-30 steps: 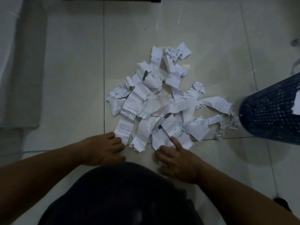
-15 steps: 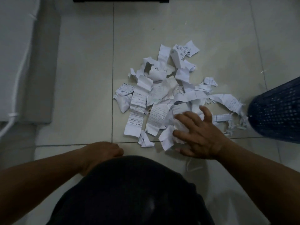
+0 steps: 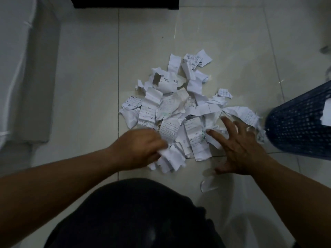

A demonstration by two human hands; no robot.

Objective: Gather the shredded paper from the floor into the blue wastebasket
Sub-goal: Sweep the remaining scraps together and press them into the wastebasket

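Lying in a loose heap on the pale tiled floor [image 3: 86, 90] just ahead of me: shredded paper [image 3: 180, 108], white torn strips and scraps, many bearing lines of print or handwriting, overlapping one another. At the heap's near edge: my left hand [image 3: 138, 149], somewhat blurred, fingers curled round a bunch of the white pieces at the front of the pile. On the heap's right side: my right hand [image 3: 240, 145], palm down, fingers spread and straight, fingertips resting on the strips, gripping nothing. One stray scrap [image 3: 208, 185] lies apart on the tile, near that hand's thumb. Just beside the heap's right end: blue wastebasket [image 3: 300, 126], perforated wall, cut off by the frame edge. A white piece [image 3: 326, 113] shows against it there; whether it sits inside I cannot tell. Bottom centre: my dark-clothed knee [image 3: 134, 212]. Far left: pale grey padded furniture [image 3: 16, 68] resting on the floor. Top edge: dark object [image 3: 123, 2], only partly in view.
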